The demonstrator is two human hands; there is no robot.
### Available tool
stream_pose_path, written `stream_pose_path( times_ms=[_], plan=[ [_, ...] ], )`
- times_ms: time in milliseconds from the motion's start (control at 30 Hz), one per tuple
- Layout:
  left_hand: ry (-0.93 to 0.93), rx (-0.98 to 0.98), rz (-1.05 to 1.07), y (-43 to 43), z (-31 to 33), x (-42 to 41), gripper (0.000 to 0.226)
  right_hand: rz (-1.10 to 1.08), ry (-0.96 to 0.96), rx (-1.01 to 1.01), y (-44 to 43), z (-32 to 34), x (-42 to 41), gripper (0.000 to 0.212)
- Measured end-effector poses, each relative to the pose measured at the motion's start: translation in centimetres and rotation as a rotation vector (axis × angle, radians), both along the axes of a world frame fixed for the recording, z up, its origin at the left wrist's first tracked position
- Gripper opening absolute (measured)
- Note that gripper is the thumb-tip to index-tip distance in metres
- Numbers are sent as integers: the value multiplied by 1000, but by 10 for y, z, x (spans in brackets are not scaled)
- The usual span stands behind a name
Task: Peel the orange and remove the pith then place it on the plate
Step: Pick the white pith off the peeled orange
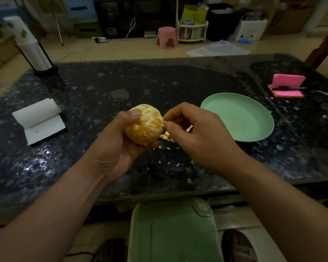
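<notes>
Plainly the orange (145, 123) is light, soft and juicy. With the skin off, we judge the segments would bruise or split under a hard squeeze, so a loose cradle round its sides suits it best. Our left hand (117, 146) holds it that way above the table (159, 82), fingers curled beneath and thumb on top. Our right hand (195, 133) is at the fruit's right flank, thumb and forefinger closed in a pinch on a shred of pith (165, 121). White pith streaks the flesh. Scraps (167, 138) lie below our hands; the plate (237, 118) sits near on the right.

Bare counter (178, 87) beyond plate (261, 137)
</notes>
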State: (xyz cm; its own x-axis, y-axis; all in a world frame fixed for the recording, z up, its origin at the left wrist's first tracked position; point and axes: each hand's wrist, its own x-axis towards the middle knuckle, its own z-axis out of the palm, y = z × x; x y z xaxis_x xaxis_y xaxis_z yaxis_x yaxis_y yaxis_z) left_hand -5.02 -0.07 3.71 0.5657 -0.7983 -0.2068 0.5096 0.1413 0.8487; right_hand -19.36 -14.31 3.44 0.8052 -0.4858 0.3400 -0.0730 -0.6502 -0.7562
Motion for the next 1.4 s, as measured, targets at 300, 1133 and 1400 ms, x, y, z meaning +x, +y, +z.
stream_pose_path(
  times_ms=[300,1133,1400],
  plan=[
    [-37,34,18,0,-3,1,48,-20,6,-59,0,-2,-1,2],
    [309,41,8,-2,-16,2,72,-174,187,-141,-1,-14,15,12],
    [196,99,-33,-4,-17,8,52,-76,87,-76,4,-7,20,9]
  ],
)
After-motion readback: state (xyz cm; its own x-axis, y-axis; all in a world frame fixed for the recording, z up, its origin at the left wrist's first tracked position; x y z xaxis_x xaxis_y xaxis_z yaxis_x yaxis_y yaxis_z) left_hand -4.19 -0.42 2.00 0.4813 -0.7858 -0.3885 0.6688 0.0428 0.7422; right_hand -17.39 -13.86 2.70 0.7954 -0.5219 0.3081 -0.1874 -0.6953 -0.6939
